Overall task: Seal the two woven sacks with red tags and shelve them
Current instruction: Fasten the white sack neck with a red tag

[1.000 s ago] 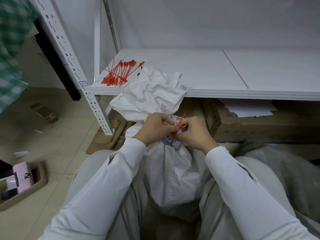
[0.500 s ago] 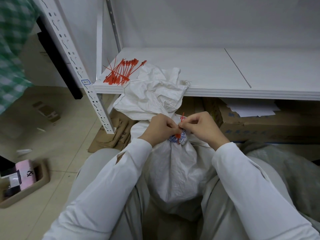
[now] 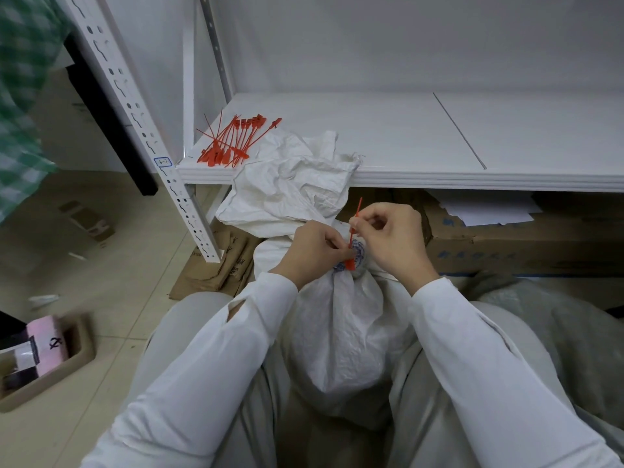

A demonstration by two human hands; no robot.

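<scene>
A white woven sack [image 3: 341, 332] stands between my knees, its neck gathered and its loose top [image 3: 297, 187] flopped against the shelf edge. A red tag [image 3: 353, 241] is looped round the neck. My left hand [image 3: 314, 253] pinches the tag's flat head at the neck. My right hand [image 3: 391, 238] pinches the thin tail above it, which points up. A pile of spare red tags [image 3: 233, 143] lies on the left corner of the white shelf [image 3: 439, 136]. A second sack is not clearly in view.
A perforated white shelf post [image 3: 141, 123] stands at left. Cardboard boxes [image 3: 506, 244] sit under the shelf, flattened cardboard [image 3: 219, 268] on the floor. A tan tray [image 3: 44, 363] with a pink item lies lower left. Grey wrapping [image 3: 557, 332] sits at right.
My right hand has drawn the tag's tail upward, so more of the red strip shows above the sack's neck. My left hand has stayed at the neck.
</scene>
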